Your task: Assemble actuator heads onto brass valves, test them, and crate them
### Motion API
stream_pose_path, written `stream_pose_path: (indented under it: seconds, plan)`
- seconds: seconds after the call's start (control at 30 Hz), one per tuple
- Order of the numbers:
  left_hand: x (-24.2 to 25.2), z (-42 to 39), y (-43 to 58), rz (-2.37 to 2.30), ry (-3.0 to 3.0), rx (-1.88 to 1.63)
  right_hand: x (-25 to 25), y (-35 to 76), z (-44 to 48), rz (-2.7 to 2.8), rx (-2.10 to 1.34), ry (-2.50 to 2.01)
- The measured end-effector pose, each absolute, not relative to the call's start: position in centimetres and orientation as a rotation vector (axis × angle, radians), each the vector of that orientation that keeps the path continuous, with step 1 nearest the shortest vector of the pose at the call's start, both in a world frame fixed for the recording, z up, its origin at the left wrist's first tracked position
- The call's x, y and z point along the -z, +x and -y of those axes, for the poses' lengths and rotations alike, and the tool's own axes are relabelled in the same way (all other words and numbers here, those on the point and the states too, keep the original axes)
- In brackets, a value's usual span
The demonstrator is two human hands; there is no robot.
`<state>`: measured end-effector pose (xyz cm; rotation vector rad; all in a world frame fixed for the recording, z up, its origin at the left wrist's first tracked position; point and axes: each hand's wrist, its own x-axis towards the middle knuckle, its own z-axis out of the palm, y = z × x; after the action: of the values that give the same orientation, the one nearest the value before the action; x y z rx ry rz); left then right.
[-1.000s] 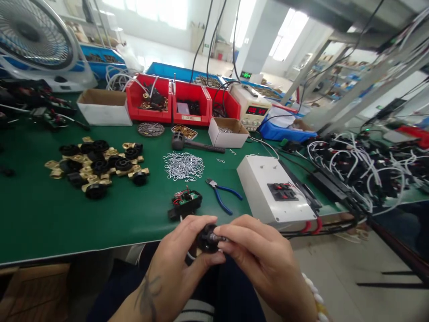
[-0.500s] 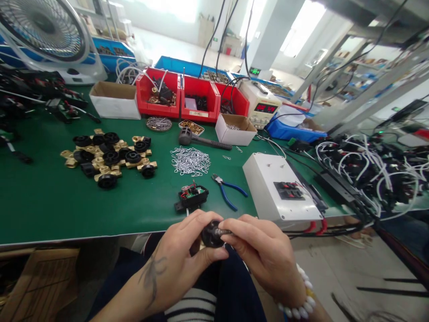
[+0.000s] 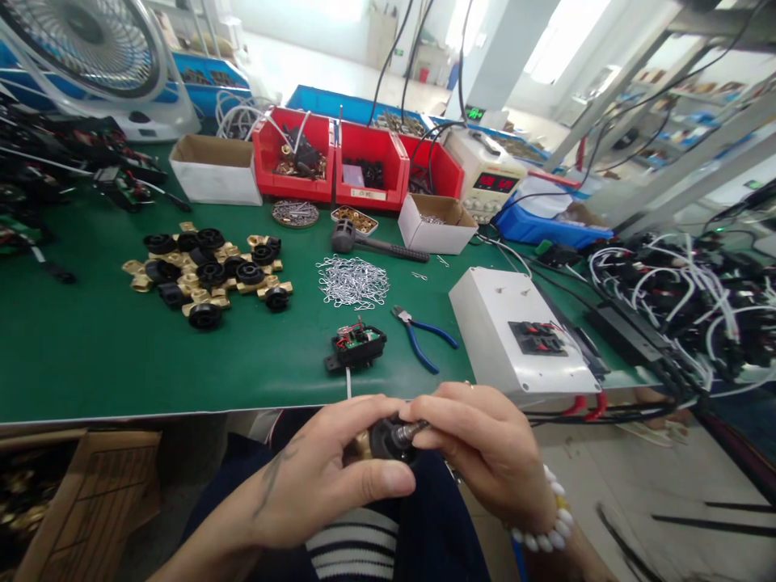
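Over my lap, just below the table edge, my left hand point(image 3: 339, 457) is wrapped round a brass valve with a black round cap point(image 3: 383, 440). My right hand point(image 3: 478, 444) pinches a thin metal stem point(image 3: 404, 434) that sits at the middle of the cap; its far end is hidden by my fingers. Beyond my hands lie an open black housing with a green circuit board point(image 3: 356, 346) and a pair of blue-handled cutters point(image 3: 424, 335). A heap of bent wire clips point(image 3: 353, 283) is farther back. Several similar brass valves point(image 3: 209, 275) lie at the left.
A black mallet point(image 3: 376, 244) lies before red bins point(image 3: 369, 194) and a small white carton point(image 3: 436, 230). The white switch box point(image 3: 515, 331) stands at right, beside tangled cables point(image 3: 672, 291). A fan point(image 3: 90, 56) stands at back left, and a cardboard box point(image 3: 90, 493) is below the table.
The valve has tilted in my left hand, so brass now shows at its left. My right fingers still hold the stem. The whole view has shifted slightly.
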<state>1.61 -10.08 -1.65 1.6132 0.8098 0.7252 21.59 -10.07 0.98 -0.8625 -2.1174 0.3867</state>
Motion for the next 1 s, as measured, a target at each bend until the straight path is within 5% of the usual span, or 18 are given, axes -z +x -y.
stream_pose_path:
  seconds: [0.53, 1.0]
  plan:
    - [2.7, 9.7, 2.5, -0.955, 2.005, -1.230, -3.6, 21.8, 11.6, 2.150, -0.131, -0.944]
    - [2.6, 10.2, 1.2, -0.981, 2.088, -1.132, -3.3, 19.4, 11.7, 2.146, -0.116, -1.026]
